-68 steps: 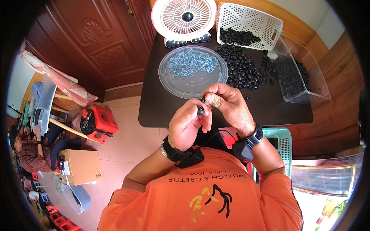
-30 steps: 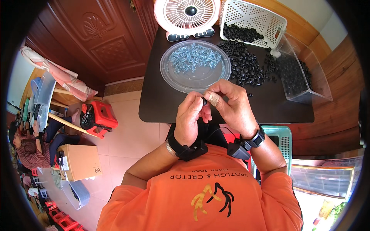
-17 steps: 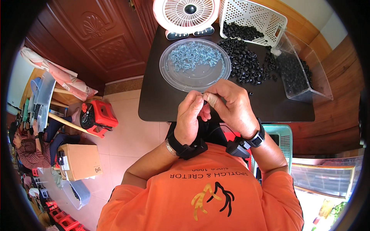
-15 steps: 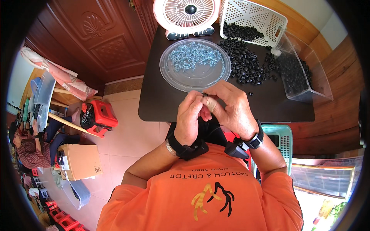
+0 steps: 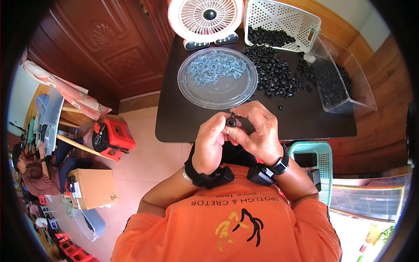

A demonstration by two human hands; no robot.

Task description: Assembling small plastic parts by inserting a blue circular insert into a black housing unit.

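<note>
Between my two hands, just past the table's near edge, is a small black plastic part with a round hole and a narrow tip. The thumb and forefinger of my right hand pinch it. My left hand closes on it from the other side, its fingertips partly hidden behind the part and the thumb. Beyond them lies a round clear plastic lid bearing many tiny light-blue pieces. A heap of black plastic parts spreads to its right, with one loose black piece nearer me.
A pink-and-white fan, a white perforated basket and a clear bin stand on the dark table. A green basket is below right. At left are a red stool, a cardboard box and another person.
My hands have tilted and parted slightly at the fingertips, so the black part now shows between them. The view has shifted a little.
</note>
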